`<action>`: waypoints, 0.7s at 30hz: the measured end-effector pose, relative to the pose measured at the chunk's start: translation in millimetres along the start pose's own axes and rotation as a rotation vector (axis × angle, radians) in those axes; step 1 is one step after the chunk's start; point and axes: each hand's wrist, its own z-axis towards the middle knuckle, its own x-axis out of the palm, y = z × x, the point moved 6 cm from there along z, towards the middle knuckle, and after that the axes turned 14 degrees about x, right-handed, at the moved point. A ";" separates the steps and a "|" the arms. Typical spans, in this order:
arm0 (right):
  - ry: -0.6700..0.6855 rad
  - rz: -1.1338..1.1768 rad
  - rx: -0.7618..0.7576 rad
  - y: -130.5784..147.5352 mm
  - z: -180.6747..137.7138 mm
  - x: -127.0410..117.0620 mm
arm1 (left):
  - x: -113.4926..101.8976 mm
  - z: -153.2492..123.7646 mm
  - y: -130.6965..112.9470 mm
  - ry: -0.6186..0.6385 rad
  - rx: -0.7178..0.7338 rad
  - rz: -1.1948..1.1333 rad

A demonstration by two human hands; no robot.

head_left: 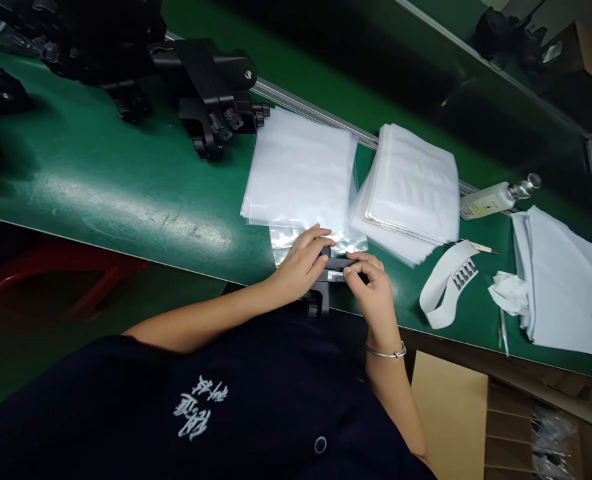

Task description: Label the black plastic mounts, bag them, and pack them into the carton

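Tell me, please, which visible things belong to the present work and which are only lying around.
Probably belonging:
black part, touched by left hand and right hand
white label on it
label strip

Apparently lying around:
bottle
tweezers
crumpled tissue

Dim background, glare on tabletop (126, 208)

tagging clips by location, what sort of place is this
Probably a factory workshop, at an assembly or packing station: black plastic units, stacked translucent bags and a strip of labels show it.
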 end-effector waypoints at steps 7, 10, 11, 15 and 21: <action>-0.003 -0.040 -0.026 2.7 -0.4 -0.2 | -17.2 0.0 -15.6 0.268 0.335 -0.055; 0.103 -0.002 -0.065 -4.0 2.3 -11.2 | -24.1 9.0 -10.8 0.409 0.265 -0.143; 0.161 0.023 -0.090 -7.5 3.2 -15.9 | -27.4 14.1 -9.3 0.416 0.240 -0.184; 0.286 -0.041 -0.188 -23.7 6.2 -29.7 | -33.6 36.0 -7.4 0.439 0.183 -0.381; 0.203 -0.148 -0.254 -26.2 6.5 -25.8 | -9.9 50.8 -29.3 0.667 0.534 -0.222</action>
